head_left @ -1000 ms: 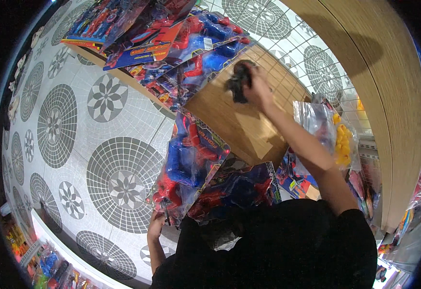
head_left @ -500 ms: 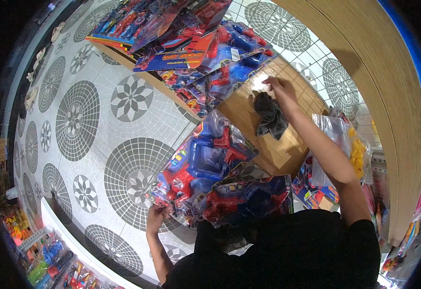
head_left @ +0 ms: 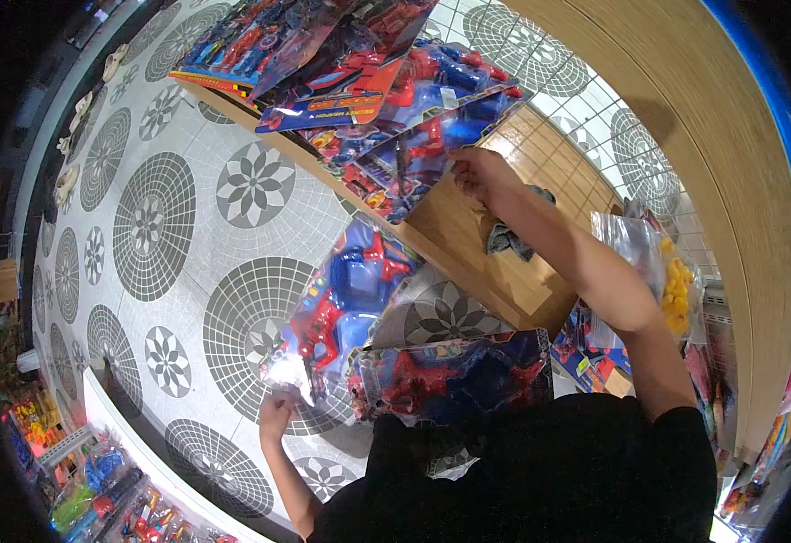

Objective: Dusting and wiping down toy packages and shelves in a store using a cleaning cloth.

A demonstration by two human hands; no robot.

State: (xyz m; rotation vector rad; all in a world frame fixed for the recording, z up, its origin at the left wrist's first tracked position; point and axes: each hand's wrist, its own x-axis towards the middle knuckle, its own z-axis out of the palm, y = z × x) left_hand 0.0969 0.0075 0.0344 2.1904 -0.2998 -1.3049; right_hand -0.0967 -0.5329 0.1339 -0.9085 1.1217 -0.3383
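My left hand (head_left: 276, 414) is closed on the lower corner of a blister-packed toy (head_left: 325, 317), a clear pack with red and blue plastic parts, tilted above the tiled floor. My right hand (head_left: 486, 177) is at the right edge of a pile of similar toy packs (head_left: 418, 136). Its fingers are curled; what they pinch, if anything, is hidden. Below that forearm, a crumpled dark grey cloth (head_left: 509, 241) lies on a wooden surface (head_left: 540, 281), partly covered by the arm. Another red and blue toy pack (head_left: 468, 376) lies close against my body.
A clear bag of yellow toys (head_left: 676, 290) hangs or lies right of my right forearm. A curved wooden edge (head_left: 685, 100) runs along the right. More bagged toys (head_left: 110, 484) fill a white-edged shelf at lower left. Patterned tile floor (head_left: 169, 217) spreads to the left.
My right hand has moved left from above the cloth to the pile's edge. My left hand has drawn the toy pack down and left, away from the wooden surface.
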